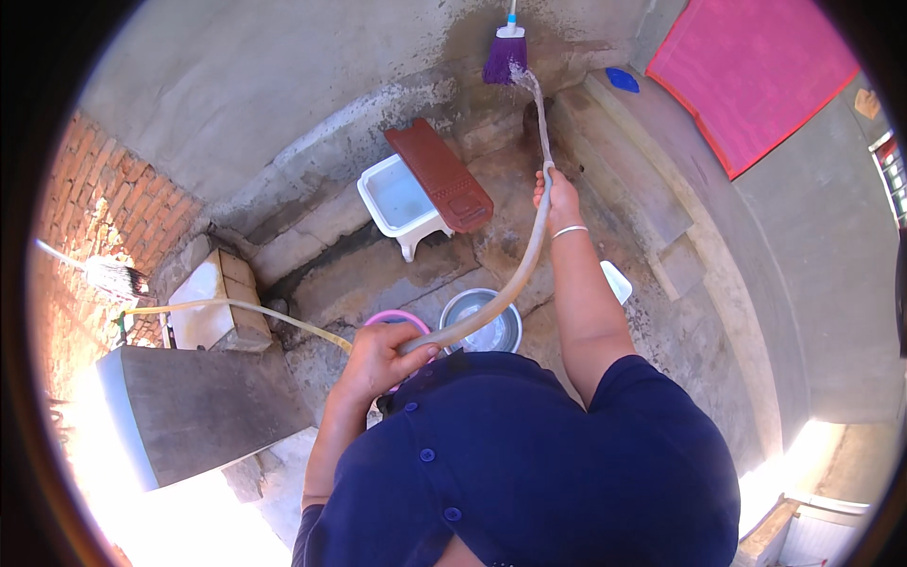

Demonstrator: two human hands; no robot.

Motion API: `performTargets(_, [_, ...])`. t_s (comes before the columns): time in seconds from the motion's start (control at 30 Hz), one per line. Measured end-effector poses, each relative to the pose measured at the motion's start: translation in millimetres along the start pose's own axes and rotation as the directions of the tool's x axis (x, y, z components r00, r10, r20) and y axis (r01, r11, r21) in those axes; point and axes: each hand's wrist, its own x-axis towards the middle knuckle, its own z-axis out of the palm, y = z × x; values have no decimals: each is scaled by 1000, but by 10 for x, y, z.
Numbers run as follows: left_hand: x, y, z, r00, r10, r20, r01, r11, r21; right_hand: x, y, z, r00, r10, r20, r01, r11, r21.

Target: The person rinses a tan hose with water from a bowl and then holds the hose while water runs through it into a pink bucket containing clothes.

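Observation:
A pale, flexible water hose (525,265) runs across in front of me, held by both hands. My right hand (561,195), with a light bracelet at the wrist, is wrapped round it near its far end. Water streams from that end onto the purple bristles of a broom (506,59), which hangs head down against the far wall. Closer to my body, my left hand (383,354) grips the hose. From there it runs left toward the brick wall.
A white basin stool (392,192) with a brown washboard (440,178) leaning on it stands ahead. Near my feet are a grey basin (515,326) and a pink one (390,316). Concrete steps (642,180) and a pink cloth (756,76) lie right; a concrete block (208,406) stands left.

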Motion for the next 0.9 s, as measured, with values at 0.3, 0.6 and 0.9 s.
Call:
performTargets(0.3, [-76,-100,-64,1000,23,-15,-23,1000,0,8,474,29,982,189,18,-173,931,-321])
performTargets(0.6, [-469,-204,-266,963,-236,-128,220,967,-129,-150,1787,398,863,501,63,-433,799,-418])
performTargets(0.9, [-795,-462,-386,890,-375,-260,346,926,-151,78,2035,709,713,673,199,-626,738,-252])
